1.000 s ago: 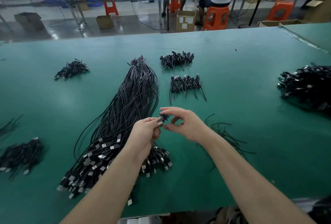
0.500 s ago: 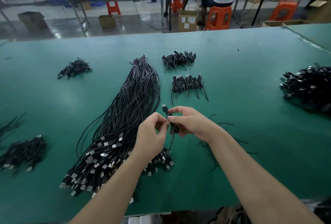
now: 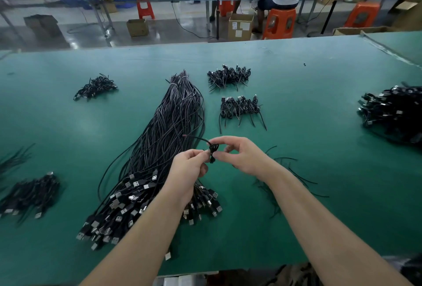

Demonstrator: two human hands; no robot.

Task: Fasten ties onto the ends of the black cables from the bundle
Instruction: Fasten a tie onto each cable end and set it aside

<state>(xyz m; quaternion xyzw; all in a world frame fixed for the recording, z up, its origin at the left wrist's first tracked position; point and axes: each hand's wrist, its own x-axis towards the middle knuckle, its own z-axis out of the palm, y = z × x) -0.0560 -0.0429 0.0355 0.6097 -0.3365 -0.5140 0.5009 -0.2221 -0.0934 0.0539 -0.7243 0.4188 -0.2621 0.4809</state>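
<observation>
Cable [image 3: 213,148], coiled since a moment ago, sits pinched between my left hand [image 3: 190,167] and right hand [image 3: 242,156], ready for twisting its tie shut.

Big cable bundle [image 3: 159,155] lies lengthwise down middle of bench [image 3: 308,217], plug ends fanned toward near edge, under left forearm. Right of bundle: two small heaps of coiled cables [image 3: 239,107], one behind other, narrow green strip between them. Loose ties [image 3: 294,176] scattered under right forearm. Large cable pile [image 3: 395,112] blocks far right side. Left side: small heap [image 3: 94,87] far back, another heap [image 3: 29,194] at left edge. Open bench between left heaps and bundle, also between tie scatter and right pile. Hands [image 3: 191,167] hover just above bundle's right edge.
</observation>
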